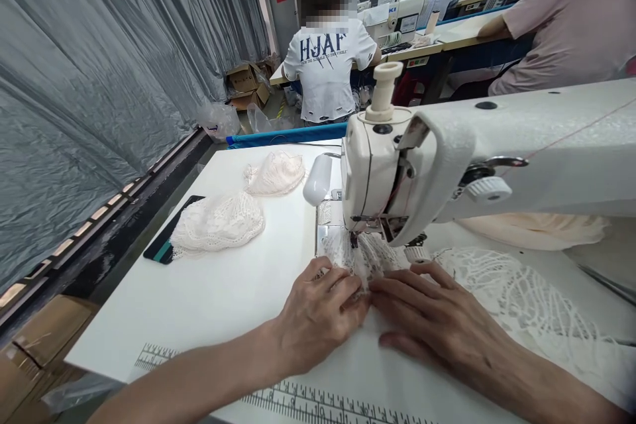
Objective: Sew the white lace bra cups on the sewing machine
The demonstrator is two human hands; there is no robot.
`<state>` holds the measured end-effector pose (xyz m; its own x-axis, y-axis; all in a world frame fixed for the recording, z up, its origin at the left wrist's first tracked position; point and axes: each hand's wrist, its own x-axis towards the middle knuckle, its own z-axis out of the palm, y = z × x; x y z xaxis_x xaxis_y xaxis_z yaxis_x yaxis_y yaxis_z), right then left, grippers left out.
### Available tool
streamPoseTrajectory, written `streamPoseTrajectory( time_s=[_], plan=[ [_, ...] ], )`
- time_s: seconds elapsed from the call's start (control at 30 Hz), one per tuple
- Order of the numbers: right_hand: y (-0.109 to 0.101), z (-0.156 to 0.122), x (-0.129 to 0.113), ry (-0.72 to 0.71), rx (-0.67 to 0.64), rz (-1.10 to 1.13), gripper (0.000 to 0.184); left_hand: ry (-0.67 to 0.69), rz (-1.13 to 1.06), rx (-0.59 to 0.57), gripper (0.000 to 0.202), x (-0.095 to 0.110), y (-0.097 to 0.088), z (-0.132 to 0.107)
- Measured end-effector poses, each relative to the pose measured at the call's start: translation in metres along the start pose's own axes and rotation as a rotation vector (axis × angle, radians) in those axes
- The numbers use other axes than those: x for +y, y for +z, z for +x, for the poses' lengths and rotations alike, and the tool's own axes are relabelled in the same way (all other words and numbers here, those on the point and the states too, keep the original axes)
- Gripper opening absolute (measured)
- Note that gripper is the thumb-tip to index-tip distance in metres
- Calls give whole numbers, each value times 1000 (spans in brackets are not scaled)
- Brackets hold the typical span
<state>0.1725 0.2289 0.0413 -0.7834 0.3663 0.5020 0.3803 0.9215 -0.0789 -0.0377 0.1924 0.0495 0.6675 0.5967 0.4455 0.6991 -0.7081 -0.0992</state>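
Note:
A white sewing machine (pixel 370 165) stands on the right side of the white table, a piece of white lace (pixel 370 255) bunched under its needle and presser foot. My left hand (pixel 320 311) is closed on the near edge of that lace, fingers curled in just in front of the needle. Beside it my right hand (pixel 432 311) lies with fingers stretched over the lace, its thumb apart on the table. The fingertips of both hands nearly meet. More white lace (pixel 517 291) spreads to the right of my right hand, under the machine arm.
On the table's left lie a white lace cup (pixel 218 222), partly over a dark flat object (pixel 161 252), and a pale pink cup (pixel 275 173). A white lamp head (pixel 318 180) sits near the needle. Printed ruler marks (pixel 318 404) run along the front. Co-workers (pixel 325 66) sit ahead.

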Motion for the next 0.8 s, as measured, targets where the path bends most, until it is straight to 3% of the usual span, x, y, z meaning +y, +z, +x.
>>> streamPoseTrajectory(
  time_s=[0.13, 0.33, 0.63, 0.8],
  plan=[
    [5, 1, 6, 26, 36, -87, 53, -12, 19, -14, 18, -8, 0, 3],
    [14, 2, 20, 37, -26, -203, 62, -27, 47, -24, 23, -25, 10, 10],
    [19, -1, 27, 6, -71, -261, 66, -58, 77, -59, 26, -31, 11, 14],
    [11, 2, 18, -9, -55, -172, 56, -61, 108, -86, 30, -24, 7, 12]
  ],
)
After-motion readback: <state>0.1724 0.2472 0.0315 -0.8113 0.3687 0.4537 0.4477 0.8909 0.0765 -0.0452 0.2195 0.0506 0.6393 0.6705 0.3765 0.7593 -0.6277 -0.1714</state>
